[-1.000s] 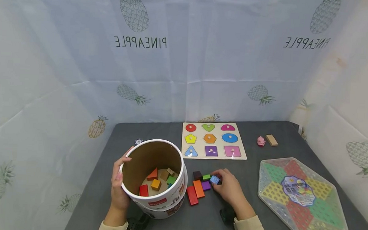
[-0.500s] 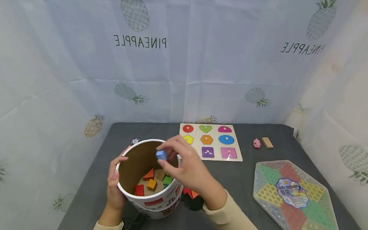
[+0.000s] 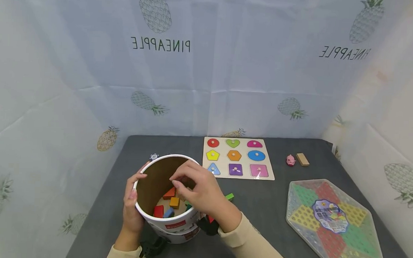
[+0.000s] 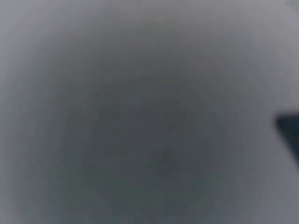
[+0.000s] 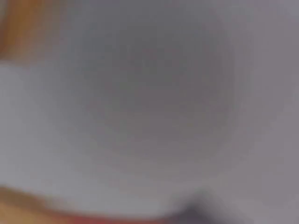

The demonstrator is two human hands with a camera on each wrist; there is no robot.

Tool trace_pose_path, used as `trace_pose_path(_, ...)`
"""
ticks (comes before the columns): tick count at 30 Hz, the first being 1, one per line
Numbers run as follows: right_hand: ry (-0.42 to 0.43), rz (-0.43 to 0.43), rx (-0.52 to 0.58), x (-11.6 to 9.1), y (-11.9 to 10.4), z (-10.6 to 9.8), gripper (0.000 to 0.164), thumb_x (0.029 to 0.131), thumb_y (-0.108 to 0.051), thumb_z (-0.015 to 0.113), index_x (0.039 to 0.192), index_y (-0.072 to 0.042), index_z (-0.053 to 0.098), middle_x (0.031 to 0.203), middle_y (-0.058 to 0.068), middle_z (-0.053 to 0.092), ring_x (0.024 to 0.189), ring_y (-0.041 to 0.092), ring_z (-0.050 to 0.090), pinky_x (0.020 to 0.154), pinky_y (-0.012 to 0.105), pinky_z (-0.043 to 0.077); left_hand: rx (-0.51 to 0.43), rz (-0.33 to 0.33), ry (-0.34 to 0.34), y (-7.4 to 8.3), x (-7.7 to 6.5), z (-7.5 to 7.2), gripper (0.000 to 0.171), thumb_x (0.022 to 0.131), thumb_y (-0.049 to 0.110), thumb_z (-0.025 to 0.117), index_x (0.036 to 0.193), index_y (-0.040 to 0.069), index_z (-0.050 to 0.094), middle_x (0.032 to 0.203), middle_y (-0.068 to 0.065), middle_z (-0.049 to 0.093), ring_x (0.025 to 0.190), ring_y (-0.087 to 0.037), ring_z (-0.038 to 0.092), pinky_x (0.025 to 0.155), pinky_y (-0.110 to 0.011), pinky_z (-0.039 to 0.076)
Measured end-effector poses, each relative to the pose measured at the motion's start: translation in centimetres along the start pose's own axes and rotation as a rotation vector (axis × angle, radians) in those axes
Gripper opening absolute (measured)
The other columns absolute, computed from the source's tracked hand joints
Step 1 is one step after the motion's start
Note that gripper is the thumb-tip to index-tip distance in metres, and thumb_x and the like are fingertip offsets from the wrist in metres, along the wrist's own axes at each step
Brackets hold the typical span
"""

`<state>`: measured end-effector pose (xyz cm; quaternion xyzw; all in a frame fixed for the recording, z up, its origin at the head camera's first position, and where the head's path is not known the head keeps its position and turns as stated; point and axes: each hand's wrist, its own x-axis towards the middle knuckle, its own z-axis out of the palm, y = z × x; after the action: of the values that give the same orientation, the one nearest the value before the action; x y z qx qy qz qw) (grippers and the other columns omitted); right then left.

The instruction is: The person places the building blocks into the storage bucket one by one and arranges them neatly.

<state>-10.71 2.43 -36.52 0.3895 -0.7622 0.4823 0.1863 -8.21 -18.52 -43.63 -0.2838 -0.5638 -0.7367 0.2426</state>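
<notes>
My left hand (image 3: 133, 202) grips the left rim of a round white tub (image 3: 176, 223) with printed sides and a brown inside, in the head view. Over the tub's right rim reaches my right hand (image 3: 201, 187), its fingers and thumb loosely bent with nothing visible between them. Below it, on the tub's bottom, lie a blue block (image 3: 168, 212), a red block (image 3: 158, 211), a yellow-orange block (image 3: 174, 202) and an orange triangular block (image 3: 169, 193). Other blocks in there are partly hidden by the right hand. Both wrist views are too blurred to show the hands' work.
Right of the tub a green block (image 3: 229, 197) peeks out behind the right hand. A shape puzzle board (image 3: 244, 168) lies behind. Farther right are a pink pig figure (image 3: 290, 160), a wooden block (image 3: 302, 159) and a hexagonal game board (image 3: 333, 220). A poker chip (image 3: 153, 156) lies behind the tub.
My right hand has picked the blue block off the table, carried it left over the tub and let it go; it now lies inside. The left hand has kept its grip on the rim.
</notes>
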Motion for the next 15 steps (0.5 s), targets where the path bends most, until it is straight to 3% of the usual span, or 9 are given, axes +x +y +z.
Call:
trace_pose_path(3,0.223,-0.006,0.136,-1.9,1.8,-0.9,0.014,0.088,-0.004,0.060,0.100,-0.011,0.065,0.095,0.002,0.061,0.089,0.016,0.056,0.081,0.031,0.049,-0.033,0.009,-0.016,0.0,0.0,0.4,0.044,0.092,0.008,0.017,0.127,-0.016,0.030,0.146,-0.033,0.024,0.133,-0.040,0.026,0.104,-0.039,0.032)
trace_pose_path(6,0.324,0.167,0.089,-4.2,4.7,-2.2,0.012,0.090,-0.005,0.058,0.100,-0.009,0.064,0.092,0.003,0.061,0.086,0.020,0.056,0.079,0.037,0.048,-0.026,0.016,-0.020,-0.1,0.2,0.5,0.044,0.092,0.009,0.017,0.126,-0.016,0.030,0.145,-0.033,0.024,0.132,-0.040,0.027,0.104,-0.039,0.033)
trace_pose_path(8,0.250,0.359,-0.044,-5.9,7.1,-2.9,0.012,0.090,-0.007,0.061,0.100,-0.012,0.065,0.093,0.001,0.060,0.087,0.017,0.055,0.080,0.037,0.049,-0.016,0.022,-0.014,0.0,0.3,0.4,0.044,0.092,0.009,0.017,0.125,-0.017,0.031,0.145,-0.033,0.025,0.132,-0.041,0.027,0.104,-0.039,0.033)
trace_pose_path(11,0.009,0.613,-0.282,-8.5,10.3,-3.6,0.018,0.086,-0.008,0.068,0.102,-0.016,0.068,0.100,-0.001,0.059,0.091,0.016,0.056,0.084,0.040,0.049,0.009,0.019,0.002,0.1,0.3,0.2,0.045,0.091,0.010,0.017,0.125,-0.016,0.032,0.145,-0.032,0.027,0.131,-0.040,0.028,0.103,-0.038,0.034)
trace_pose_path(13,-0.133,0.713,-0.363,-10.2,11.6,-3.8,0.022,0.083,-0.007,0.069,0.103,-0.015,0.070,0.105,0.000,0.058,0.093,0.017,0.056,0.087,0.042,0.049,0.018,0.019,0.003,0.2,0.2,0.1,0.045,0.091,0.010,0.017,0.125,-0.016,0.032,0.145,-0.032,0.026,0.131,-0.040,0.027,0.103,-0.038,0.034)
trace_pose_path(15,-0.228,0.752,-0.390,-11.5,12.4,-4.1,0.025,0.080,-0.007,0.070,0.104,-0.015,0.070,0.106,0.001,0.058,0.094,0.019,0.055,0.088,0.043,0.048,0.025,0.012,0.004,0.2,0.1,0.0,0.045,0.091,0.010,0.017,0.125,-0.016,0.032,0.145,-0.032,0.026,0.131,-0.040,0.027,0.102,-0.038,0.034)
